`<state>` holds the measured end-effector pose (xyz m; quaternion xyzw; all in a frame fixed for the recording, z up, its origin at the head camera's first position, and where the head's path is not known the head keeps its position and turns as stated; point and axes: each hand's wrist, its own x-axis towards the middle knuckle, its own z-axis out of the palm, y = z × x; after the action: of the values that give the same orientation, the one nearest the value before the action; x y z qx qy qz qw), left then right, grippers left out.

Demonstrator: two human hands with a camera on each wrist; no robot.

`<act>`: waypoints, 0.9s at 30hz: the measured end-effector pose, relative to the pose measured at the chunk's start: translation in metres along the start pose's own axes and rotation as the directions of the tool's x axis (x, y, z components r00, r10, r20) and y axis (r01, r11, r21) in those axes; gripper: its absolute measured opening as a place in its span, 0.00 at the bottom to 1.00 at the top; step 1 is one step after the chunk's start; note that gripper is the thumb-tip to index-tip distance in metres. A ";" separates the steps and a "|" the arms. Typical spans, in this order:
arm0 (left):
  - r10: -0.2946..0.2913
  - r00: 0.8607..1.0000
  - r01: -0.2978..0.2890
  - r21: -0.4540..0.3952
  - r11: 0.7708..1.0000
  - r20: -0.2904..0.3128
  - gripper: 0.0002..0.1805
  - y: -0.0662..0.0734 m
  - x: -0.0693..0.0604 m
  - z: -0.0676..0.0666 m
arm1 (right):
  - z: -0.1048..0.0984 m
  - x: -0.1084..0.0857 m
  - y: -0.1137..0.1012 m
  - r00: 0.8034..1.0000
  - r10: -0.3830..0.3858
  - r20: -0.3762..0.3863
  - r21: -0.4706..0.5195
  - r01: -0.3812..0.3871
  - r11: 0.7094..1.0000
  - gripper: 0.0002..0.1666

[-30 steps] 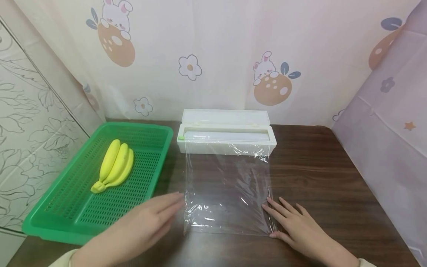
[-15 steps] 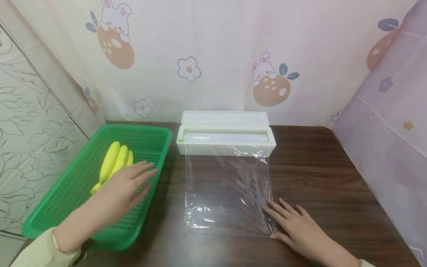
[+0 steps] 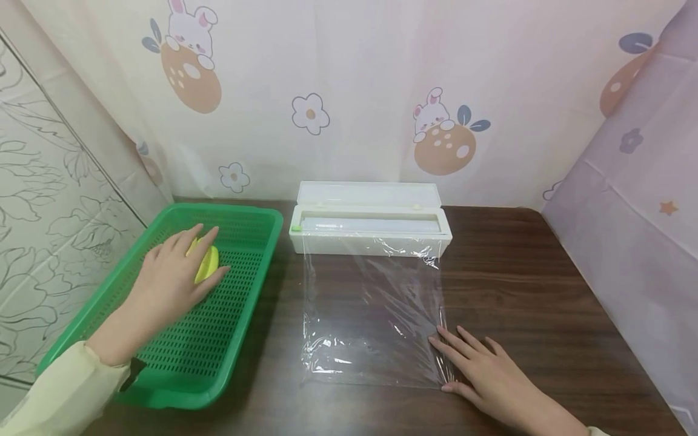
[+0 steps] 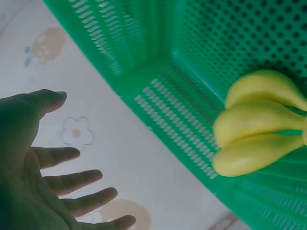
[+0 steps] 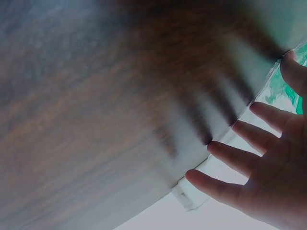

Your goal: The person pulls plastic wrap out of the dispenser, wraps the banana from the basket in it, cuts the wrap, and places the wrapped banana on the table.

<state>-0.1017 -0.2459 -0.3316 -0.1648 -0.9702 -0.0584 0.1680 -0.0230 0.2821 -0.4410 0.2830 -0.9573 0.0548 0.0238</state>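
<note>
My left hand (image 3: 163, 275) is spread above the green basket (image 3: 277, 233), over a bunch of yellow bananas (image 3: 209, 266) that it partly covers in the head view. In the left wrist view its fingers are apart and extended, with a gap between them and the bananas (image 4: 259, 122). My right hand (image 3: 485, 372) rests on the table, fingertips on the right edge of a sheet of clear plastic wrap (image 3: 371, 315). Straight, spread fingers show on the right hand (image 5: 268, 167) in the right wrist view. The wrap runs out from a white dispenser box (image 3: 368, 195) whose lid stands up.
The dark wood table (image 3: 507, 266) carries the basket at left and the box at the back. A printed curtain (image 3: 360, 133) hangs behind it, with more patterned cloth at both sides. A small green slider (image 3: 297, 228) sits at the box's left end.
My left hand has moved left, from beside the wrap's left edge to over the bananas in the basket. The right hand and the wrap have stayed in place.
</note>
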 end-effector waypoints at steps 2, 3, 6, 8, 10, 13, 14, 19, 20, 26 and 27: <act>-0.034 0.999 0.033 0.026 0.999 0.028 0.41 -0.006 0.002 0.002 | 0.000 0.000 0.000 1.000 0.000 -0.002 -0.003 0.000 1.000 0.42; -0.050 0.998 0.048 0.036 0.998 0.045 0.41 -0.010 0.003 0.003 | 0.000 0.000 0.000 1.000 0.000 -0.003 -0.004 0.000 1.000 0.42; -0.103 0.990 0.097 0.067 0.993 0.100 0.41 -0.023 0.007 0.008 | 0.000 0.000 0.000 1.000 0.002 -0.004 -0.004 -0.002 1.000 0.42; -0.119 0.987 0.109 0.098 0.989 0.107 0.40 -0.033 0.009 0.012 | 0.000 -0.001 0.000 1.000 0.003 -0.005 -0.001 -0.003 1.000 0.42; -0.133 0.985 0.118 0.130 0.984 0.111 0.40 -0.043 0.010 0.017 | 0.000 -0.001 0.000 1.000 0.002 -0.005 0.003 -0.002 1.000 0.42; -0.146 0.982 0.127 0.155 0.980 0.119 0.40 -0.056 0.011 0.025 | 0.000 0.000 0.000 1.000 0.000 -0.004 0.006 0.000 1.000 0.42; -0.152 0.980 0.132 0.154 0.979 0.128 0.41 -0.060 0.011 0.028 | 0.000 0.000 0.000 1.000 -0.002 -0.003 0.007 0.002 1.000 0.42; -0.182 0.968 0.163 0.115 0.980 0.175 0.39 -0.075 0.012 0.038 | 0.000 0.000 0.000 1.000 0.000 0.007 0.011 0.000 1.000 0.42; -0.190 0.964 0.173 0.102 0.980 0.184 0.38 -0.077 0.012 0.040 | 0.000 0.000 0.000 1.000 0.000 0.009 0.011 0.000 1.000 0.42; -0.269 0.916 0.283 -0.004 0.959 0.298 0.36 -0.088 0.012 0.048 | 0.001 0.000 0.001 1.000 -0.007 -0.004 0.000 0.007 1.000 0.42; -0.281 0.904 0.302 -0.017 0.953 0.321 0.37 -0.089 0.012 0.049 | 0.002 0.000 0.001 1.000 -0.008 -0.007 -0.002 0.008 1.000 0.42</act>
<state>-0.1576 -0.3177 -0.3781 -0.0304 -0.9957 -0.0878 -0.0052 -0.0234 0.2827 -0.4426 0.2865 -0.9561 0.0547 0.0275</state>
